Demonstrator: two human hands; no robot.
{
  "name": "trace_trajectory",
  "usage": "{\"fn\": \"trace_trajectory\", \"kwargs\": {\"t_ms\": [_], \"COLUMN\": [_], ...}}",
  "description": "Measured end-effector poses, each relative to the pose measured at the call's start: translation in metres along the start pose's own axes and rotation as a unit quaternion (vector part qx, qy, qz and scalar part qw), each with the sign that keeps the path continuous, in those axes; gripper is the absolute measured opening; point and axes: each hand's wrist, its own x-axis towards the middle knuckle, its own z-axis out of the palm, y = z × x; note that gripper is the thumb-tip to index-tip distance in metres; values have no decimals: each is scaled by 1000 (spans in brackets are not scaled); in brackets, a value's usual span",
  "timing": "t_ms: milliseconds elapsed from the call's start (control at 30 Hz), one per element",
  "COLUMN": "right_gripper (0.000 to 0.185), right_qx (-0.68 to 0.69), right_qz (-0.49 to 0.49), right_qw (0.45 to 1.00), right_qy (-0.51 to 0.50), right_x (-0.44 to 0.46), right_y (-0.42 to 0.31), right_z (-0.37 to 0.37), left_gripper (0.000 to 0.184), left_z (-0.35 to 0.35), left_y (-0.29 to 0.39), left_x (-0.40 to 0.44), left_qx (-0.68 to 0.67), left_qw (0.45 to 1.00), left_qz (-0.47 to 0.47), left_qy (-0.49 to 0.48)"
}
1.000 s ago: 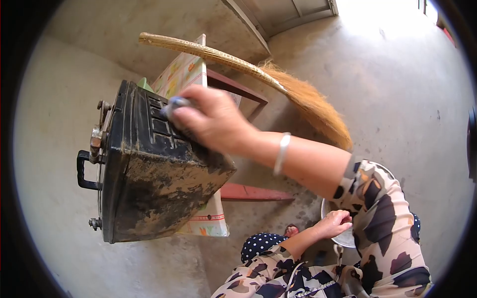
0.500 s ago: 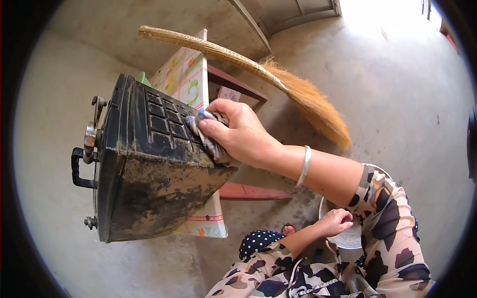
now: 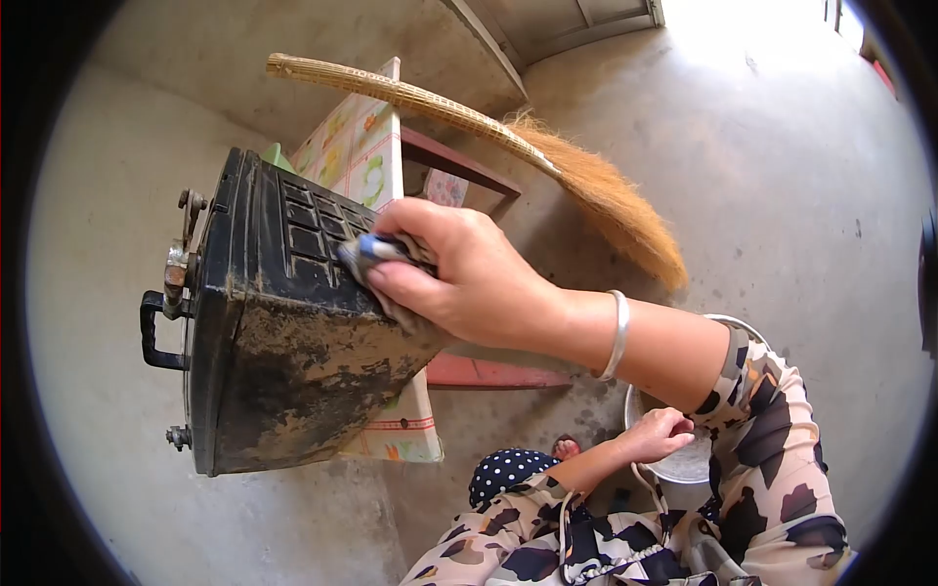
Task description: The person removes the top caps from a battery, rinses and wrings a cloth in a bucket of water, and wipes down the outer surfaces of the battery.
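A black battery-like box (image 3: 303,376), caked with dried mud on its near side, stands tilted in view on a patterned table (image 3: 408,425). My right hand (image 3: 469,269), with a silver bangle on its wrist, is closed on a crumpled, dirty cloth (image 3: 391,283). The cloth presses on the box's gridded side near its right edge. My left hand (image 3: 660,436) is held low near my right sleeve, above a metal basin (image 3: 684,463). Its fingers are curled together, and nothing shows in them.
A straw broom (image 3: 596,190) lies with its handle across the table's far corner. Red table legs (image 3: 493,372) extend to the right of the box. Behind the box, part of a green object (image 3: 277,156) shows. A door (image 3: 576,29) is at the top.
My right hand first moved down and right along the box's gridded side with the cloth, then slightly back left. My left hand has stayed nearly still.
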Motion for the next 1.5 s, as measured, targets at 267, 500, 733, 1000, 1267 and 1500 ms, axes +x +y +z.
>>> {"fn": "trace_trajectory", "kwargs": {"t_ms": [267,500,733,1000,1267,1500], "right_gripper": [28,25,25,25,20,24], "right_qx": [50,131,186,41,54,105], "right_qz": [104,74,109,125,147,171], "right_qw": [993,989,970,991,980,979], "right_qy": [10,-8,-114,9,-124,-26], "right_x": [15,53,-16,65,-18,55], "right_y": [65,74,87,100,84,88], "right_z": [-17,31,-12,32,-14,26], "left_gripper": [20,24,23,19,25,28], "left_z": [10,81,11,41,0,87], "left_y": [-11,-105,-3,-58,0,-99], "left_x": [-1,17,-4,-1,4,30], "left_qx": [-69,70,-82,106,-59,-61], "left_qw": [996,989,994,963,998,976], "left_qz": [-14,92,55,203,-8,163], "left_qy": [62,91,55,144,-6,133]}}
